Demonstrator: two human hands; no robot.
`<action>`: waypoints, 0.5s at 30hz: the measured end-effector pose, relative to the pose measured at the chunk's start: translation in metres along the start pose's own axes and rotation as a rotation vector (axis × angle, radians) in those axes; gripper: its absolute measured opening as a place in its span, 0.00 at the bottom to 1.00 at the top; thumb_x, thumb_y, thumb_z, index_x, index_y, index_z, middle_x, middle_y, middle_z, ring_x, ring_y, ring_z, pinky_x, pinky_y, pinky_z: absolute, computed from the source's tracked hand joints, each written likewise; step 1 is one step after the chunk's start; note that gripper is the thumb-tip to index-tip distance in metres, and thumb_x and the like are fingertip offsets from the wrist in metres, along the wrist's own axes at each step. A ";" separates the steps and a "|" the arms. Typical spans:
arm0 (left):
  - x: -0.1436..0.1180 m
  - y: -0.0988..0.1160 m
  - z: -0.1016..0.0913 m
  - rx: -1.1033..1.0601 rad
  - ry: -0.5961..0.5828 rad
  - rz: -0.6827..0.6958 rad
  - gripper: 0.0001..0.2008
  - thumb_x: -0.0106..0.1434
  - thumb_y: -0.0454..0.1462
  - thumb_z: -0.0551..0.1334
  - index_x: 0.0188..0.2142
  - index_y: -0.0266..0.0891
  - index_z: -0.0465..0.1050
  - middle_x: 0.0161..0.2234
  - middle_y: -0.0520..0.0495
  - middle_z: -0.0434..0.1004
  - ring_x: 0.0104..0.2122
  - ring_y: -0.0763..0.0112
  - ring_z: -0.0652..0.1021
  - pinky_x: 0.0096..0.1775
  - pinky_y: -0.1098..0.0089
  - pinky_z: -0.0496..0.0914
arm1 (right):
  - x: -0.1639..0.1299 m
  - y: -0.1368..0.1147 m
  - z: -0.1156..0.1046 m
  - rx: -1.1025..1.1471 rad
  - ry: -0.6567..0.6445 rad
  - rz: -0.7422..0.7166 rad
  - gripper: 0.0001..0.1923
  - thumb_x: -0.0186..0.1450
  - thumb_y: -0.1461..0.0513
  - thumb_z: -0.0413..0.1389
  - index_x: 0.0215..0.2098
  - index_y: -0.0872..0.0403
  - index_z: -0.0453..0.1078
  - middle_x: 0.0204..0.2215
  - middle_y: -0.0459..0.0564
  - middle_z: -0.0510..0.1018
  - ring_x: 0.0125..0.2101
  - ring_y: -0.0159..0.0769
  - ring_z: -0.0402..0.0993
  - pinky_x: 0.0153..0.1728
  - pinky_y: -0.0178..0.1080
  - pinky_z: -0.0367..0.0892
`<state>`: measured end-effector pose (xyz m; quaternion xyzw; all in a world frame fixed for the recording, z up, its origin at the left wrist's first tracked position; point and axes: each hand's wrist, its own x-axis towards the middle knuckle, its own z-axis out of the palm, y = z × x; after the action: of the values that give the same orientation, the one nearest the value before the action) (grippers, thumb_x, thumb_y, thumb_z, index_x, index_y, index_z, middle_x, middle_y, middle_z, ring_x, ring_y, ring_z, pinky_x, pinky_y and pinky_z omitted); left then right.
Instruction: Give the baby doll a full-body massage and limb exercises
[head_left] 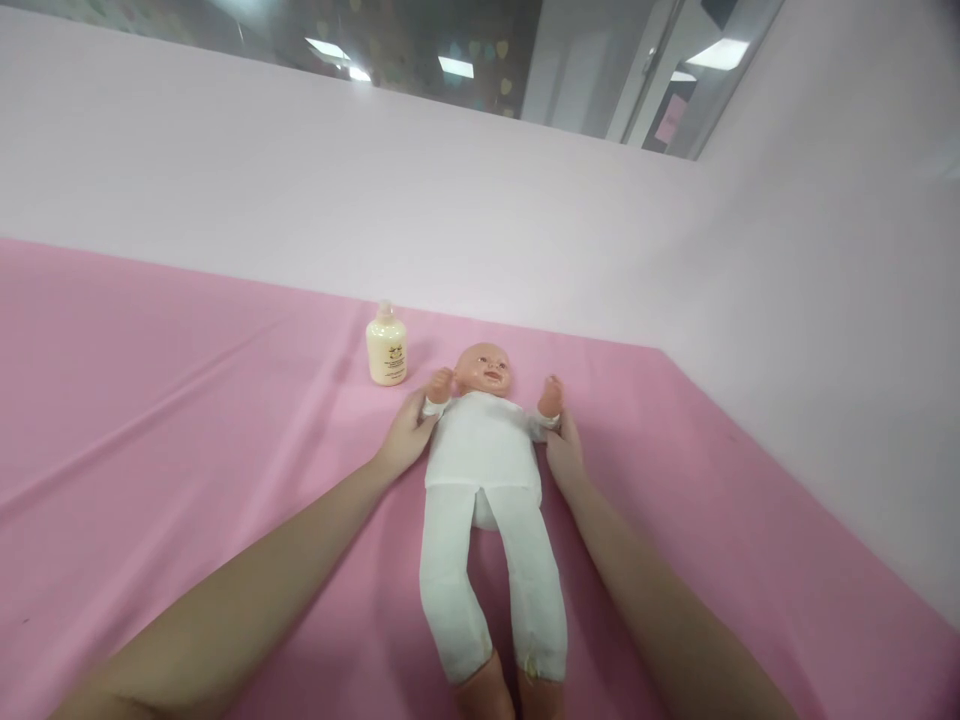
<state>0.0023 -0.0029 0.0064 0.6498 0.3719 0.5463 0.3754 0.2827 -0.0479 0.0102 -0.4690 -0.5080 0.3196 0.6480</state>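
A baby doll [486, 470] in a white top and white trousers lies on its back on the pink sheet [150, 420], head away from me. My left hand [405, 437] grips the doll's arm on the left side, near its raised fist. My right hand [564, 452] holds the doll's other arm at the sleeve, just under its small hand. Both of my forearms reach in from the lower edge, one on each side of the doll's body.
A small cream-coloured lotion bottle [386, 347] stands upright on the sheet, just left of the doll's head. Pale pink walls [525, 210] rise behind and to the right. The sheet has soft creases on the left.
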 end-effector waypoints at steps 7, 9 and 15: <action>-0.003 0.010 0.002 0.312 -0.204 0.260 0.28 0.61 0.25 0.51 0.59 0.45 0.67 0.55 0.43 0.69 0.56 0.62 0.69 0.61 0.57 0.62 | 0.000 0.008 -0.003 -0.385 -0.157 -0.206 0.28 0.56 0.68 0.46 0.51 0.48 0.74 0.54 0.48 0.74 0.56 0.40 0.67 0.62 0.49 0.57; -0.003 0.009 0.002 0.329 -0.208 0.261 0.29 0.61 0.25 0.50 0.59 0.45 0.66 0.55 0.43 0.68 0.57 0.62 0.69 0.61 0.58 0.62 | 0.000 0.009 -0.003 -0.399 -0.167 -0.209 0.29 0.57 0.68 0.45 0.52 0.47 0.73 0.55 0.47 0.73 0.56 0.40 0.67 0.62 0.49 0.58; -0.003 0.009 0.001 0.308 -0.189 0.248 0.27 0.62 0.26 0.51 0.58 0.45 0.68 0.55 0.43 0.69 0.56 0.62 0.69 0.61 0.57 0.62 | 0.000 0.007 -0.003 -0.356 -0.153 -0.182 0.28 0.56 0.68 0.47 0.52 0.48 0.73 0.54 0.47 0.75 0.56 0.40 0.68 0.61 0.49 0.58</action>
<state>0.0035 -0.0095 0.0128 0.7885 0.3316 0.4618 0.2347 0.2862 -0.0463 0.0038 -0.5024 -0.6446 0.1996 0.5405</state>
